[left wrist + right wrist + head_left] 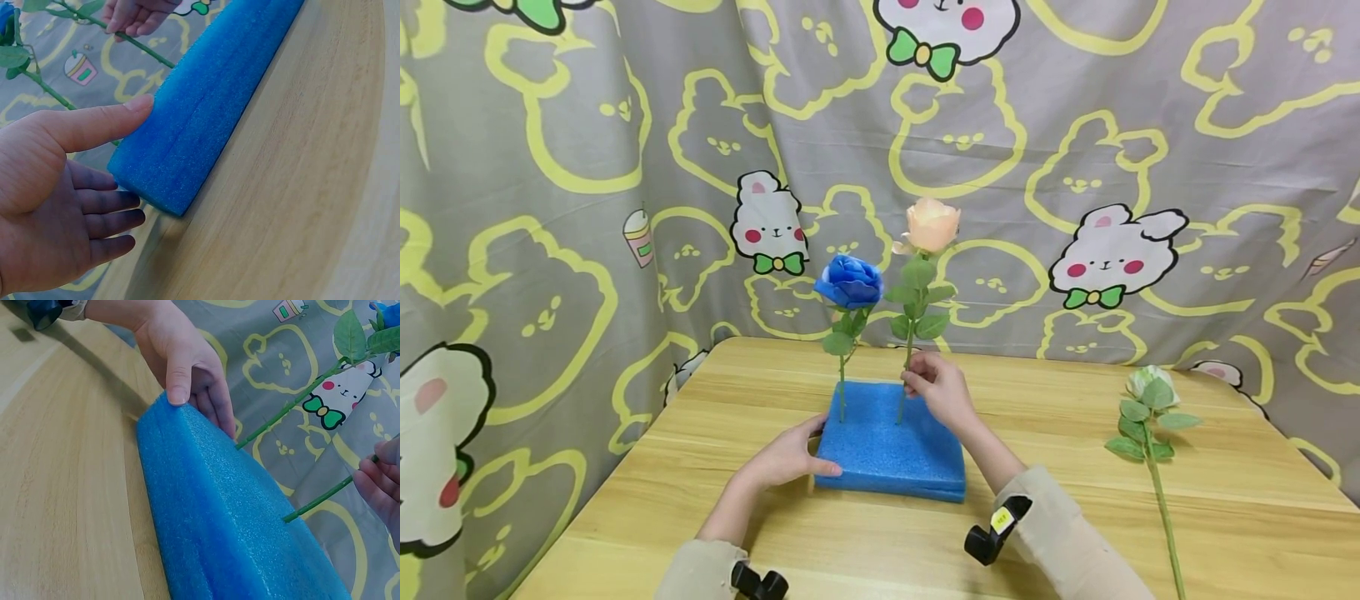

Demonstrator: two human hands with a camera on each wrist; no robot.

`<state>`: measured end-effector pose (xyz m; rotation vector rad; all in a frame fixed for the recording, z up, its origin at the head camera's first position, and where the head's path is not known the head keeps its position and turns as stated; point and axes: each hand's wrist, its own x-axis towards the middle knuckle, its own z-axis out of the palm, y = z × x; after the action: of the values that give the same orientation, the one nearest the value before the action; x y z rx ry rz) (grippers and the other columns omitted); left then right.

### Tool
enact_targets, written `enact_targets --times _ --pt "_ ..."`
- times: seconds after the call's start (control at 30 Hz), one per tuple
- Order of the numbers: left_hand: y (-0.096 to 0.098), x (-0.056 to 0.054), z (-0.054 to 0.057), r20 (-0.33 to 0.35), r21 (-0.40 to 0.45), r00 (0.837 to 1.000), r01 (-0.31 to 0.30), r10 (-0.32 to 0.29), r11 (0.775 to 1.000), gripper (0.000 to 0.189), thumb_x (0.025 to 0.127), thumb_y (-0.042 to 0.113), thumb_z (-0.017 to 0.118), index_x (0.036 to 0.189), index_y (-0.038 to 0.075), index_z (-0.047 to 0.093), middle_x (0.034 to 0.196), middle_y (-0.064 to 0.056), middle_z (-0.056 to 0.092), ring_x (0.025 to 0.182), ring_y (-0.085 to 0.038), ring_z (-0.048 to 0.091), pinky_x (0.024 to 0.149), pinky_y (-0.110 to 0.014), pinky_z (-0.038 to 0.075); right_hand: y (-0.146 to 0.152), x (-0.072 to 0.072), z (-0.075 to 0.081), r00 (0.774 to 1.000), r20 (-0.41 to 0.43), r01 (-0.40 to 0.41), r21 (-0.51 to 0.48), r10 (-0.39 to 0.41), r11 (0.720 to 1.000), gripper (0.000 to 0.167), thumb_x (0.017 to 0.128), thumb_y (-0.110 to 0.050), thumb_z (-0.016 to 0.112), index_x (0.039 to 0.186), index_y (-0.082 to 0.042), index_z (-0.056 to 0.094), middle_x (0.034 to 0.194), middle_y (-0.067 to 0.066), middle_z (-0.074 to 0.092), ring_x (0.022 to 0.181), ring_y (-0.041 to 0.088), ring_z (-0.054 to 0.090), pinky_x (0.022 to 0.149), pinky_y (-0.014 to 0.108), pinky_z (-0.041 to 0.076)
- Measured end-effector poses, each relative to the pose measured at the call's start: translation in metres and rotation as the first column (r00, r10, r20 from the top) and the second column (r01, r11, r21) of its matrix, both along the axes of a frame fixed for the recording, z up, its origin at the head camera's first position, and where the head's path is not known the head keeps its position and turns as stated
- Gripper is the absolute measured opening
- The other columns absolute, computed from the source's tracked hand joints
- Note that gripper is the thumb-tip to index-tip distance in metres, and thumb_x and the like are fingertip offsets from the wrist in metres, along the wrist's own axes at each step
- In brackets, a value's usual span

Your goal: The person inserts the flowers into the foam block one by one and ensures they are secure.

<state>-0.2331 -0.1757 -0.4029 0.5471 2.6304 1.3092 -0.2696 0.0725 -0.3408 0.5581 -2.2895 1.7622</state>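
Observation:
A blue foam block [891,454] lies on the table. My left hand [786,457] rests at its left front corner, thumb on the block and fingers fairly straight along the side, as the left wrist view shows [69,187]. My right hand [942,390] pinches the green stem of a peach artificial rose [932,225]. The stem's lower end meets the foam's top, and the rose stands nearly upright. To its left, a blue artificial rose [852,282] stands in the foam by itself. In the right wrist view, both stems enter the foam [206,506].
On the right of the wooden table [1045,533] lies a white-green artificial rose [1152,387], its long stem pointing toward the front edge. A grey curtain [700,150] with cartoon prints hangs behind the table and along its left side.

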Motion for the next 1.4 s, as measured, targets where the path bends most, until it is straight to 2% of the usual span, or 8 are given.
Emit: enact_targets --times 0.17,0.33,0.67,0.9,1.13,1.4 --pt "0.0 0.0 0.0 -0.001 -0.002 1.0 0.0 0.0 1.0 0.097 0.072 0.031 0.08 0.141 -0.01 0.025 0.14 -0.027 0.036 0.128 -0.04 0.034 0.103 -0.053 0.029 0.002 -0.016 -0.019 1.0 0.014 -0.01 -0.008 0.01 1.0 0.008 0.084 0.007 0.061 0.091 0.011 0.059 0.079 0.018 0.063 0.068 0.027 0.063 0.061 0.031 0.055" --pt "0.0 -0.001 -0.001 0.002 0.007 1.0 0.005 -0.005 1.0 0.097 0.073 0.031 0.079 0.141 -0.01 0.025 0.14 -0.027 0.036 0.128 -0.04 0.034 0.103 -0.053 0.029 0.002 -0.019 -0.026 0.999 0.003 -0.033 0.01 0.033 0.999 0.006 0.084 0.006 0.062 0.089 0.008 0.06 0.078 0.013 0.062 0.065 0.019 0.062 0.06 0.029 0.055" --pt "-0.001 -0.004 -0.002 0.001 0.006 1.0 -0.004 0.004 1.0 0.097 0.072 0.031 0.08 0.141 -0.01 0.026 0.14 -0.027 0.036 0.128 -0.039 0.035 0.103 -0.052 0.03 0.002 -0.018 -0.026 0.998 -0.024 -0.055 0.05 0.056 0.997 0.004 0.084 0.006 0.062 0.087 0.005 0.06 0.076 0.011 0.063 0.065 0.021 0.063 0.06 0.03 0.054" --pt "0.0 -0.002 -0.001 0.013 0.01 1.0 -0.008 0.008 1.0 0.097 0.071 0.031 0.08 0.141 -0.009 0.026 0.14 -0.026 0.036 0.128 -0.039 0.035 0.103 -0.051 0.03 0.002 -0.017 -0.033 0.996 -0.019 -0.086 0.11 0.089 0.99 0.004 0.084 0.003 0.063 0.087 0.004 0.06 0.076 0.011 0.063 0.066 0.023 0.063 0.061 0.038 0.054" --pt "0.0 -0.002 -0.001 0.0 0.0 1.0 0.0 0.0 1.0 0.096 0.072 0.03 0.08 0.141 -0.01 0.026 0.139 -0.027 0.037 0.128 -0.04 0.035 0.102 -0.052 0.03 0.003 -0.015 -0.037 0.992 -0.021 -0.116 0.16 0.121 0.98 0.005 0.085 0.001 0.063 0.088 0.004 0.06 0.076 0.009 0.062 0.067 0.021 0.064 0.062 0.036 0.055" --pt "0.0 -0.001 -0.001 -0.02 -0.011 1.0 -0.006 0.006 1.0 0.096 0.071 0.033 0.08 0.14 -0.01 0.029 0.138 -0.026 0.039 0.126 -0.039 0.037 0.101 -0.051 0.032 0.003 -0.016 -0.038 0.992 -0.052 -0.104 0.199 0.117 0.974 0.005 0.086 0.0 0.063 0.087 0.003 0.059 0.073 0.006 0.061 0.063 0.016 0.062 0.059 0.035 0.054"
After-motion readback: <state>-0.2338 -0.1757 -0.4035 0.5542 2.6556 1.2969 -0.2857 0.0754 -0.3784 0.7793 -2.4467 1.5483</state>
